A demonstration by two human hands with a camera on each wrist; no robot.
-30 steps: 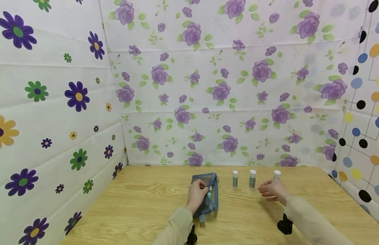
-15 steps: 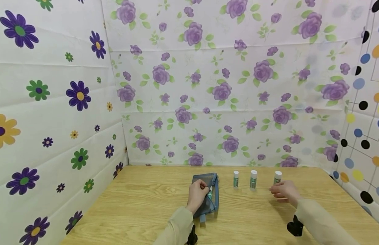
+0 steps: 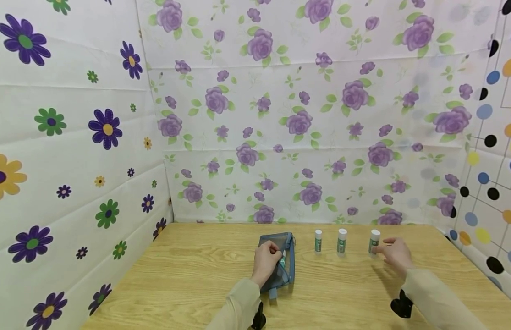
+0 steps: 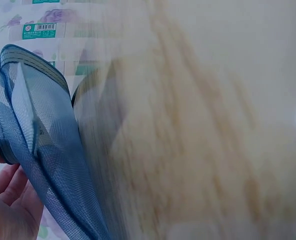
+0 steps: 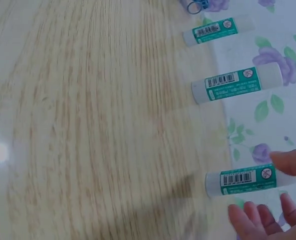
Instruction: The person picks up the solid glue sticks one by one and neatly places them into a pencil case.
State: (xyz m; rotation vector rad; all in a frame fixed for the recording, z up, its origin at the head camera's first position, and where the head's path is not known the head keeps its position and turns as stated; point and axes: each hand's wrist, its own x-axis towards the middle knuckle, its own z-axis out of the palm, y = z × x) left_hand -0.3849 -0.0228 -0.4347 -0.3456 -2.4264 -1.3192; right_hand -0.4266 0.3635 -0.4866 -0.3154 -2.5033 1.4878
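A blue mesh zip pouch (image 3: 276, 237) lies on the table, left of the glue sticks. My left hand (image 3: 265, 263) pinches its opening edge; in the left wrist view the pouch (image 4: 63, 135) gapes above the fingers (image 4: 18, 190). Inside shows a green-and-white item (image 3: 282, 260). At the right-hand glue stick (image 3: 374, 239), white-capped with a green label, is my right hand (image 3: 397, 257). Seen from the right wrist, the thumb (image 5: 290, 162) overlaps the cap end of that glue stick (image 5: 245, 180), while the parted fingers (image 5: 253, 217) stay below it with a gap.
Two more glue sticks stand upright in the row: the middle one (image 3: 341, 241) and a slimmer one (image 3: 318, 241) nearer the pouch. The wooden table (image 3: 185, 270) ends at a flowered cloth backdrop (image 3: 239, 183), with patterned cloth on both sides.
My right hand has moved right, from in front of the right-hand glue stick to its right side, uncovering more of it. My left hand and the pouch have stayed in place.
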